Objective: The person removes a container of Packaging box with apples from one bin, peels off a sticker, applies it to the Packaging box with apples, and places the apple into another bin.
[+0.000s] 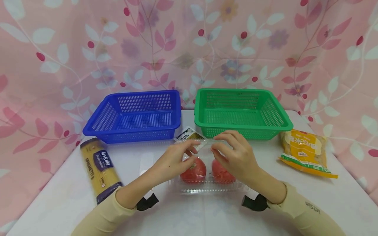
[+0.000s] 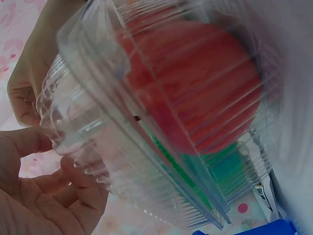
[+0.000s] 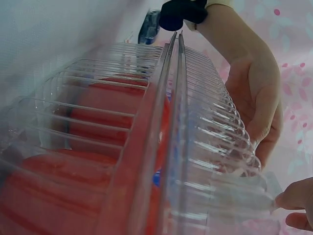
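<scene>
A clear ribbed plastic clamshell box (image 1: 189, 189) with two red tomatoes (image 1: 193, 171) inside lies before me, its lid lowered. My left hand (image 1: 174, 160) is over the lid's left part, fingers curled near its far edge; in the left wrist view, the thumb (image 2: 34, 141) is by the ribbed lid. What its fingertips hold is unclear. Opposite, my right hand (image 1: 236, 155) is above the right tomato (image 1: 222, 173). Its fingertips pinch a translucent strip (image 3: 244, 196) at the lid, seen in the right wrist view.
Behind stand a blue basket (image 1: 141, 134) and a green basket (image 1: 245, 126). A spaghetti pack (image 1: 100, 167) lies left, a yellow food bag (image 1: 304, 152) right. A small dark packet (image 1: 189, 133) lies beyond the box, and a white strip (image 1: 146, 162) left of it.
</scene>
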### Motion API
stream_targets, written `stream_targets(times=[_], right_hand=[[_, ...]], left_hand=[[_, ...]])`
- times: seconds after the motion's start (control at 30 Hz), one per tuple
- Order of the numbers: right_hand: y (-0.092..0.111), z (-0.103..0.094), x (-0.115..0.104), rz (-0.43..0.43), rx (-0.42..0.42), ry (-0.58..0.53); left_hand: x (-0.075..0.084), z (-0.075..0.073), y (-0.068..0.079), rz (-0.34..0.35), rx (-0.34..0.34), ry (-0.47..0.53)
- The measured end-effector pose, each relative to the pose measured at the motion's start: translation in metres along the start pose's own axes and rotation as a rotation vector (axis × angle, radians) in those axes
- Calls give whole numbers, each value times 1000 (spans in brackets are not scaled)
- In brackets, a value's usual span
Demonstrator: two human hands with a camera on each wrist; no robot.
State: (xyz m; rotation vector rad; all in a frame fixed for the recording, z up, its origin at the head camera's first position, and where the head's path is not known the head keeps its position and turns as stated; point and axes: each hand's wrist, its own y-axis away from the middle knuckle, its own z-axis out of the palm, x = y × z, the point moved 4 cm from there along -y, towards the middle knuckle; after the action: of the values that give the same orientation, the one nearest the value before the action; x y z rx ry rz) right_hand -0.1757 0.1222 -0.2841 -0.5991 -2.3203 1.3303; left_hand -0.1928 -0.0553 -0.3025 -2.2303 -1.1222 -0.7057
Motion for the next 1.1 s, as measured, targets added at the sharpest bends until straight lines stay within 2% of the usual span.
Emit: stream_targets(times=[0.37,0.5,0.67,0.8,0.9,1.1], right_hand=[[2,3,-2,-17,2,-9],[5,3,0,-9,-24,-21],[11,4,2,1,-54,-44],[17,6,3,11,-83,-58],[21,9,3,28,-132,-56],[26,13,3,68,-233,-42]], left_hand=[[-1,3,-2,-6,-30,58],[-1,3,-2,-5,-24,23],[1,4,-1,57,-29,-44],[0,6,0,69,-50,-121],[-2,7,1,64,-64,-167],[-5,11,-2,103,-96,-245]])
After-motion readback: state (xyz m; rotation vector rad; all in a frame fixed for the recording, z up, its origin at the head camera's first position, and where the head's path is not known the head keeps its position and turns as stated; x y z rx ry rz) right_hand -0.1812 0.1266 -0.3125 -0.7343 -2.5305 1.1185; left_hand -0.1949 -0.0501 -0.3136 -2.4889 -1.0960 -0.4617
